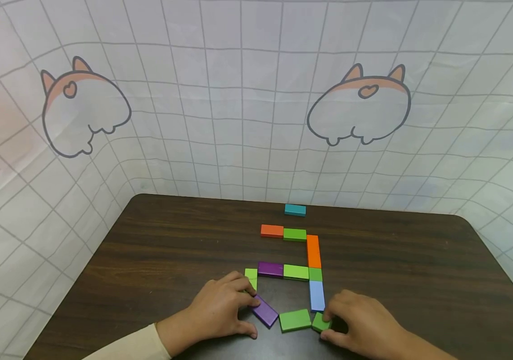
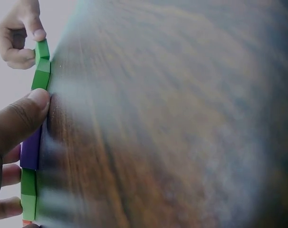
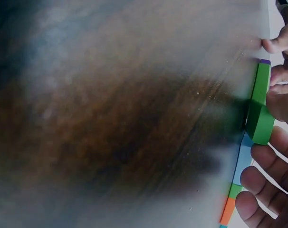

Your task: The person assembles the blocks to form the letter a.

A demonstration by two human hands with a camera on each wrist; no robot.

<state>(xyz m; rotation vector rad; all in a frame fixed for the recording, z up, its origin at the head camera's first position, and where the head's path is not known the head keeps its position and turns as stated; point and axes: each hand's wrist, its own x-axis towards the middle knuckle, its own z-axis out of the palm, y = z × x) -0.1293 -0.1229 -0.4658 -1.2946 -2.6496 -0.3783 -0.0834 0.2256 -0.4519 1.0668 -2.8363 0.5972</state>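
My left hand point(image 1: 220, 310) touches the upper end of a purple block point(image 1: 266, 313) with its fingertips, while its thumb lies apart on the near side. Above those fingers is a light green block point(image 1: 250, 278), partly covered. My right hand point(image 1: 364, 320) pinches a small green block point(image 1: 321, 322) between thumb and finger; the right wrist view shows this green block point(image 3: 261, 124) against the thumb. Between the hands lies a larger green block point(image 1: 295, 320), slightly tilted. A light blue block point(image 1: 317, 295) stands just above the pinched one.
A dark purple block point(image 1: 270, 269), a light green block point(image 1: 296, 272), a small green block point(image 1: 315, 274) and an orange block point(image 1: 313, 251) continue the outline. Farther back are a red-orange block point(image 1: 272, 231), a green block point(image 1: 294, 234) and a teal block point(image 1: 295, 210) on the brown table point(image 1: 396, 260).
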